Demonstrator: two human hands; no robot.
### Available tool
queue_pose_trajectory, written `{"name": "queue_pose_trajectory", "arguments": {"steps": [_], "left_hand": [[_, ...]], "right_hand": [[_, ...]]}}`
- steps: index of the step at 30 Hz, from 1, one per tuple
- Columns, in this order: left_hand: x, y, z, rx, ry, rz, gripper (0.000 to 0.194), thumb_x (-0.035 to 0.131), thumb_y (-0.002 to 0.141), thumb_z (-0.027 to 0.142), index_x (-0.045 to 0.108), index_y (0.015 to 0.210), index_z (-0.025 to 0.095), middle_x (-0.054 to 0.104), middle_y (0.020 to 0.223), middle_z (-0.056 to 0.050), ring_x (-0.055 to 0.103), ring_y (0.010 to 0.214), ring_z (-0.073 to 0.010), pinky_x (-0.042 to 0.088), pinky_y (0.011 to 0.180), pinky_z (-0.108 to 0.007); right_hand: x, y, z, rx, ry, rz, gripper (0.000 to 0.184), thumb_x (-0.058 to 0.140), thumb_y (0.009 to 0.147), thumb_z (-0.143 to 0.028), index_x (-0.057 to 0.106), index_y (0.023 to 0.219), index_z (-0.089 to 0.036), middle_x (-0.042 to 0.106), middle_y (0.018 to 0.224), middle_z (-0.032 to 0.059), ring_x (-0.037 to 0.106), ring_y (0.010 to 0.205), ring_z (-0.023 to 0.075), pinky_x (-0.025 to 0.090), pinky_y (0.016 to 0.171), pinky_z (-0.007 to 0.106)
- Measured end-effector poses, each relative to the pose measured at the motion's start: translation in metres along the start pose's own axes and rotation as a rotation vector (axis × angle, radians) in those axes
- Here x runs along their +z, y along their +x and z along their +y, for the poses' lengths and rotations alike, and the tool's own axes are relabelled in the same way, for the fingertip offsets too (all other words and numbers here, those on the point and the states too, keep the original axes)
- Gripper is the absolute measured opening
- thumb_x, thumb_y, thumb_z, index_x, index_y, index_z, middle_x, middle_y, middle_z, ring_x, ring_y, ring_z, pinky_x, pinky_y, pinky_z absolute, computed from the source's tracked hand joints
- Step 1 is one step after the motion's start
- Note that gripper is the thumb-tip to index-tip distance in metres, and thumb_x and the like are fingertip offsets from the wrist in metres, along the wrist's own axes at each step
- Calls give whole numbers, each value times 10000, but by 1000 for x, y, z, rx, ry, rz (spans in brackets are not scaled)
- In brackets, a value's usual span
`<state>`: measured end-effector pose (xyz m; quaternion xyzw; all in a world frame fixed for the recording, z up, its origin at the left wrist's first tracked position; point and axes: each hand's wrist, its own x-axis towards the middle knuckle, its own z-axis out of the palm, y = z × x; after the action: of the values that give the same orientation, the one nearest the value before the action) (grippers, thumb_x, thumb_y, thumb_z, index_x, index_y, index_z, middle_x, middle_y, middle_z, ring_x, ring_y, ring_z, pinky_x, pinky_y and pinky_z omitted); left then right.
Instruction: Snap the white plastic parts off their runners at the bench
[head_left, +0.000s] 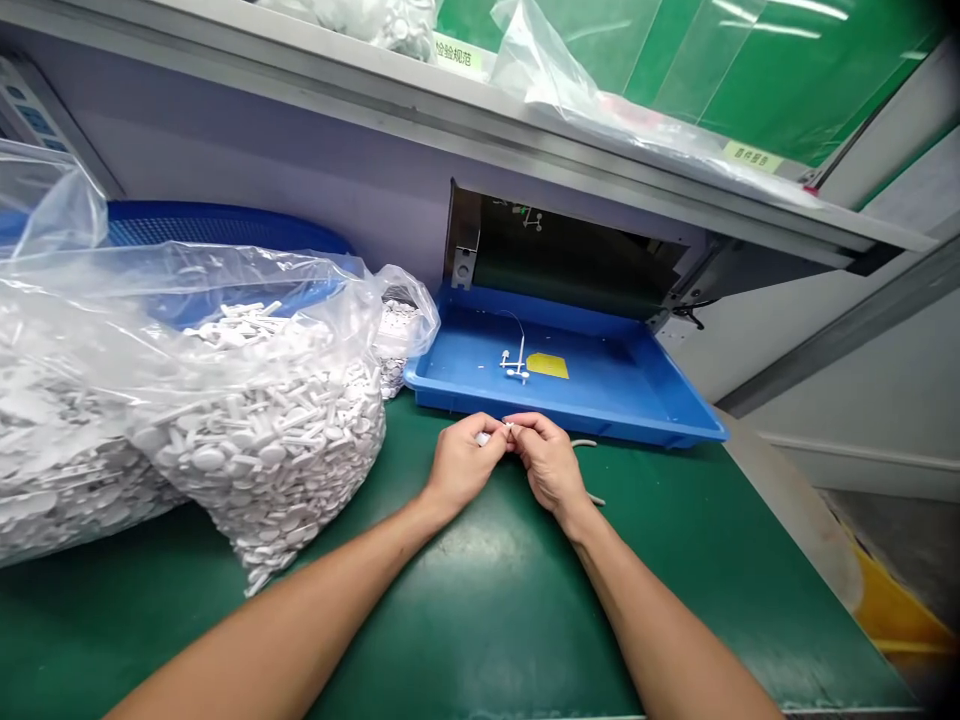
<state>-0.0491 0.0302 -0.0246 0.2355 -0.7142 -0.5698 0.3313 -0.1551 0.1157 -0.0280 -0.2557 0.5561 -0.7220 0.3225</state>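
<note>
Left hand (466,462) and right hand (546,458) meet, fingertips pinching small white part (508,428) | blue tray (637,408) just beyond | bags of white pieces (300,430) at left

Bright overhead glare, sharp centre, dark stretched corners

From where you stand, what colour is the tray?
The tray is blue, seen best in the head view.

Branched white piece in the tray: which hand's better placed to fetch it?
Probably the right hand, slightly nearer the branched piece, though it and the left hand meet at a white part.
</note>
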Motion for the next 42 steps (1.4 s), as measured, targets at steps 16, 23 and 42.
{"name": "queue_pose_trajectory", "arguments": {"steps": [16, 23, 42], "left_hand": [[0, 5, 3, -144, -142, -19, 225, 652, 739, 348, 656, 675, 132, 630, 664, -14, 540, 620, -134, 404, 586, -197], [-2, 7, 3, -362, -216, -73, 184, 628, 703, 323, 579, 659, 151, 460, 496, 42, 305, 397, -68, 196, 377, -173], [-3, 9, 0, -67, -101, -57, 343, 661, 813, 474, 650, 768, 134, 635, 724, -15, 543, 657, -142, 415, 607, -205]], "right_hand": [[-15, 1, -7, -319, -585, -139, 183, 610, 861, -292, 701, 990, -199, 652, 948, 43, 636, 759, 190, 540, 687, 271], [-14, -1, -16, -565, -824, -188, 253, 516, 867, -172, 705, 1030, -211, 647, 946, 36, 622, 812, 182, 505, 754, 281], [-13, 1, -12, -66, -322, -135, 294, 666, 824, -363, 717, 995, -130, 678, 753, 52, 652, 631, 188, 576, 604, 286]]}}
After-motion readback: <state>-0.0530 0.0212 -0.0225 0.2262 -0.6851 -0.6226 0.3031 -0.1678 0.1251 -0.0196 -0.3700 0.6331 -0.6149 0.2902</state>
